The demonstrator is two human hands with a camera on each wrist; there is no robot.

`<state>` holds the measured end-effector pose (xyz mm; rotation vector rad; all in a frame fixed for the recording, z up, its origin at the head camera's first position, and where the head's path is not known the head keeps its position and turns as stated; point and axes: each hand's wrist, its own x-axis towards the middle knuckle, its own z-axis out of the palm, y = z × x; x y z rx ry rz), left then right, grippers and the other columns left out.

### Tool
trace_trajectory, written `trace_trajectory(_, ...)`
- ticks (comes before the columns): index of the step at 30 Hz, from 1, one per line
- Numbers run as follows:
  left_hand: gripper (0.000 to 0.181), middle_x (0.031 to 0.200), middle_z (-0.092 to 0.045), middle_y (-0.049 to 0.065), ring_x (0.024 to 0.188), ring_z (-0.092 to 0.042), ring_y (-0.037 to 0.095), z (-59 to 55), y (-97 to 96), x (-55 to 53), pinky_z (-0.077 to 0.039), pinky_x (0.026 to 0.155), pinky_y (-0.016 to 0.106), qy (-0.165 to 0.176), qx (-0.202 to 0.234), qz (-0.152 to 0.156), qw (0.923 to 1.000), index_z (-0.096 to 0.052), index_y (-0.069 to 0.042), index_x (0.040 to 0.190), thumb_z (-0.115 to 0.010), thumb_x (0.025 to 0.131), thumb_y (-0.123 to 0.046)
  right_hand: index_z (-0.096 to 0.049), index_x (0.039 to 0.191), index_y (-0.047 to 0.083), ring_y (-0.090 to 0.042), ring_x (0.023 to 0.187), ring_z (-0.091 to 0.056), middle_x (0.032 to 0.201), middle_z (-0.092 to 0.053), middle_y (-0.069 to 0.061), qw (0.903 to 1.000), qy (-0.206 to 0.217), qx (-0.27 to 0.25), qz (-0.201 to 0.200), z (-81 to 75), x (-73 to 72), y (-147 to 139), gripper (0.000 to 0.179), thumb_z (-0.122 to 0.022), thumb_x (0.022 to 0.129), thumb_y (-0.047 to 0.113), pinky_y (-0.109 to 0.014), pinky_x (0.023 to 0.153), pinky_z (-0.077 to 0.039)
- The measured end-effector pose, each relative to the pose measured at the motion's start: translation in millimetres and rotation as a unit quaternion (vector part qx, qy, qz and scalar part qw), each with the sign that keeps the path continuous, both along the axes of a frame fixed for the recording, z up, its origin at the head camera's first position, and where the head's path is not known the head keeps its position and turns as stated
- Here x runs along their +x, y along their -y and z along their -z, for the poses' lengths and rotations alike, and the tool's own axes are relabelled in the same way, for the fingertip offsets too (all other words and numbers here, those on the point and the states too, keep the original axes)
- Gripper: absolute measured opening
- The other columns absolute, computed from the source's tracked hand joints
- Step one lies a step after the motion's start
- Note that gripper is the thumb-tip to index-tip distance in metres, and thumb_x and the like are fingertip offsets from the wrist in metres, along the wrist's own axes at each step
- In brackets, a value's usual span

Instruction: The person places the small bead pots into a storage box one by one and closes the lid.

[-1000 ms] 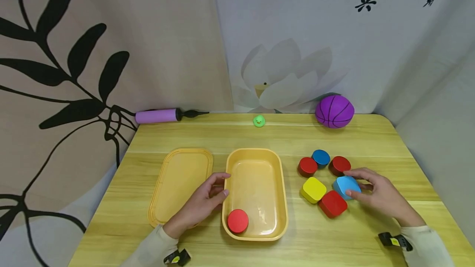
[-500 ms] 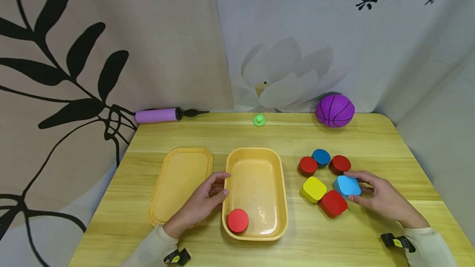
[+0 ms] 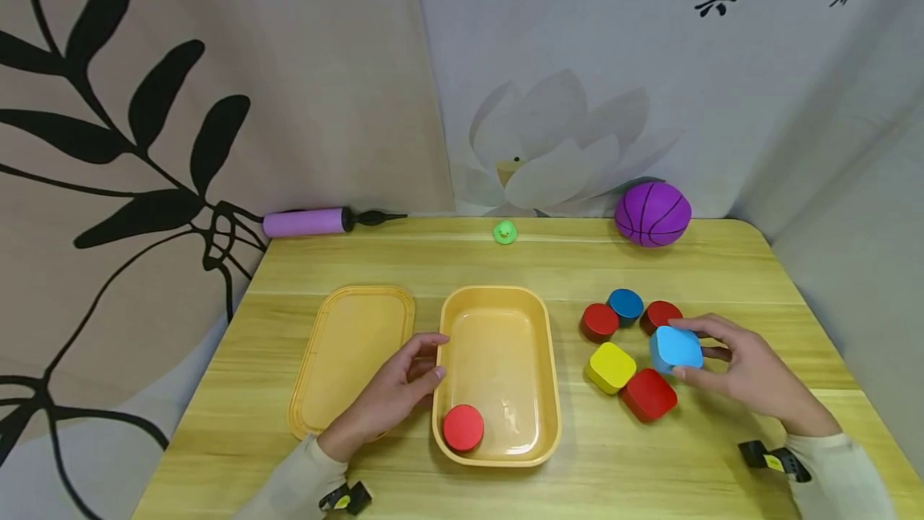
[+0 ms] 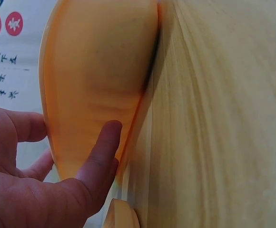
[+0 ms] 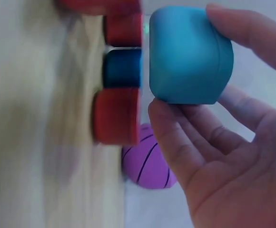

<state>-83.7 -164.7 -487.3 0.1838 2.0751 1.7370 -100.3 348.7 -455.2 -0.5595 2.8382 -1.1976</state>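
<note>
My right hand (image 3: 754, 371) pinches a light blue rounded block (image 3: 675, 348) between thumb and fingers. In the right wrist view the blue block (image 5: 190, 57) is raised off the table, beyond the tops of the other blocks. My left hand (image 3: 393, 392) touches the left side of a yellow plastic box (image 3: 552, 392), fingertips at the rim and thumb against the outer wall. A red round block (image 3: 463, 428) lies inside the box at its near left. Near the right hand sit a red square block (image 3: 649, 396) and a partly covered dark red round block (image 3: 660, 314).
A yellow block (image 3: 610, 367), a red round block (image 3: 599, 322) and a dark blue round block (image 3: 625, 306) stand right of the box. A yellow lid (image 3: 354, 359) lies left of it. Along the back are a purple pump (image 3: 306, 222), a green duck (image 3: 504, 232) and a purple ball (image 3: 653, 214).
My right hand has closed on the light blue block and raised it from the table, slightly away from me. The left hand stays at the box.
</note>
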Motion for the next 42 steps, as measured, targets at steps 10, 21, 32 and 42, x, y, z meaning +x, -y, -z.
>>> trace_trajectory(10,0.049,0.152,-0.049,0.018,0.135,-0.056,0.035,-1.0,-1.2,0.1,-0.061,0.091,0.038,0.0,-0.001,-0.005,1.0,-0.046,-0.016,0.155,-0.061,0.109,-0.022,-0.068,0.138,0.02,-0.007,0.101,-0.063,0.127,-0.068,0.001,0.9993,-0.023,-0.015,-0.027,-18.8,-19.1,35.6,0.059,-0.092,0.084,0.015,-0.015,0.087,-0.056)
trace_trajectory(21,0.049,0.151,-0.05,0.018,0.134,-0.057,0.036,-1.2,-1.8,2.2,-0.061,0.091,0.039,-0.002,0.002,-0.005,1.0,-0.046,-0.015,0.155,-0.062,0.109,-0.022,-0.066,0.141,0.014,-0.013,0.094,-0.064,0.126,-0.068,-0.001,0.9939,-0.034,-0.054,-0.09,-27.6,-36.9,87.0,0.056,-0.087,0.089,0.014,-0.024,0.079,-0.06)
trace_trajectory(32,0.048,0.148,-0.051,0.019,0.131,-0.058,0.035,-0.5,-1.8,4.8,-0.061,0.089,0.039,-0.006,0.0,-0.012,0.9999,-0.048,-0.016,0.153,-0.063,0.108,-0.021,-0.068,0.135,0.022,-0.009,0.1,-0.064,0.123,-0.068,0.008,0.9884,-0.067,-0.025,-0.134,-32.2,-31.7,135.3,0.053,-0.09,0.087,0.029,-0.035,0.077,-0.063)
trace_trajectory(42,0.047,0.148,-0.052,0.019,0.132,-0.058,0.035,-2.5,-2.9,4.0,-0.062,0.089,0.039,-0.012,-0.006,-0.016,0.9998,-0.049,-0.017,0.153,-0.063,0.108,-0.022,-0.067,0.139,0.019,-0.005,0.102,-0.062,0.122,-0.065,0.01,0.9804,-0.061,-0.016,-0.187,-23.5,-23.0,175.9,0.059,-0.088,0.086,0.034,-0.034,0.081,-0.061)
